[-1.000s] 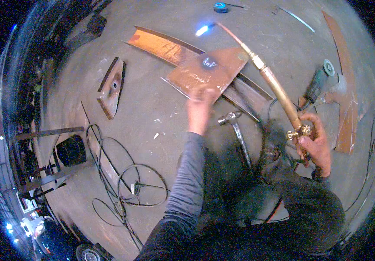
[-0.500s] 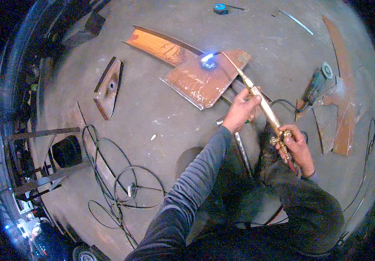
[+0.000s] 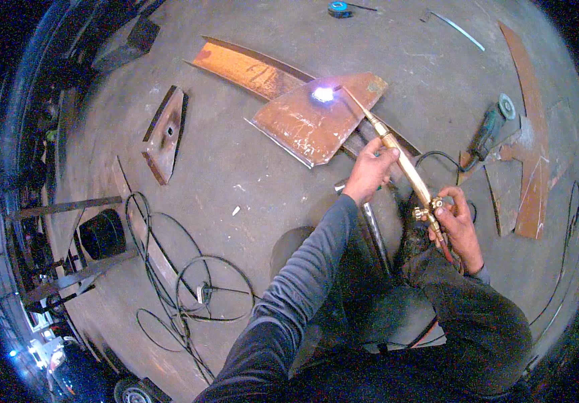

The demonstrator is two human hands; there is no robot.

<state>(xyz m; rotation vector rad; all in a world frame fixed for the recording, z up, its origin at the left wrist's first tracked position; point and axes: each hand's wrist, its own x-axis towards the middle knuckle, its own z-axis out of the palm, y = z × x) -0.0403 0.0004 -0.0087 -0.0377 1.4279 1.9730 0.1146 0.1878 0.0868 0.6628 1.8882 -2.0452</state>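
Note:
A brass gas torch [image 3: 407, 164] runs slantwise from my right side toward a rusty steel plate [image 3: 309, 127]. My left hand [image 3: 370, 172] is closed under the torch's barrel, the thumb against it; a bit of something green shows below those fingers. At the valve end, my right hand [image 3: 457, 225] grips the torch, its fingers by the brass knobs [image 3: 423, 209]. From the bent tip comes a bright white-violet flame [image 3: 325, 95] that meets the plate's upper part. The plate lies across a rusty steel channel [image 3: 249, 70] on the floor.
An angle grinder [image 3: 494, 127] rests at the right near rusty plate offcuts [image 3: 534, 178]. Black cable [image 3: 215, 258] coils on the floor at left. A holed steel piece [image 3: 166, 134], a tape measure [image 3: 338, 9] and a metal-handled tool [image 3: 374, 235] lie around.
The flame has become brighter and wider, its colour shifting from blue to white-violet. The torch tip has moved slightly right and down. Both hands keep their grip.

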